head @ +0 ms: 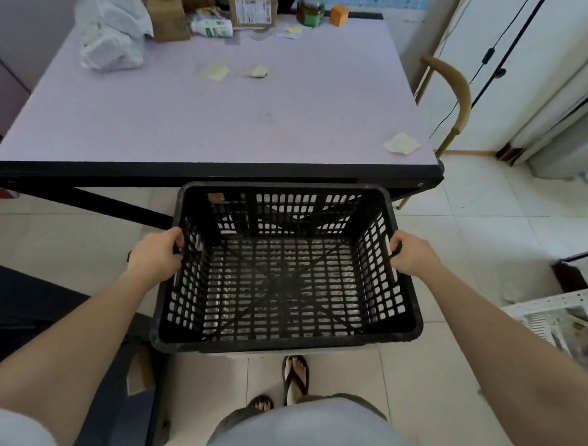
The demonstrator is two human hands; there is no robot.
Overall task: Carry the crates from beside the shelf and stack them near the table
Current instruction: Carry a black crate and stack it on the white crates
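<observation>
I hold an empty black perforated plastic crate [283, 283] in front of me, above the tiled floor. My left hand [156, 254] grips its left wall and my right hand [411, 253] grips its right wall by the handle slot. The crate's far rim sits just below the near edge of the lilac-topped table [223, 118]. Whether the crate rests on something below cannot be told from here. No other crate shows.
Cardboard boxes [167, 15], plastic bags, a jar [310, 9] and paper scraps lie on the table. A chair back [458, 91] stands at the table's right. A dark bench or sofa is at left, a white rack [558, 322] at right. My sandalled feet stand below the crate.
</observation>
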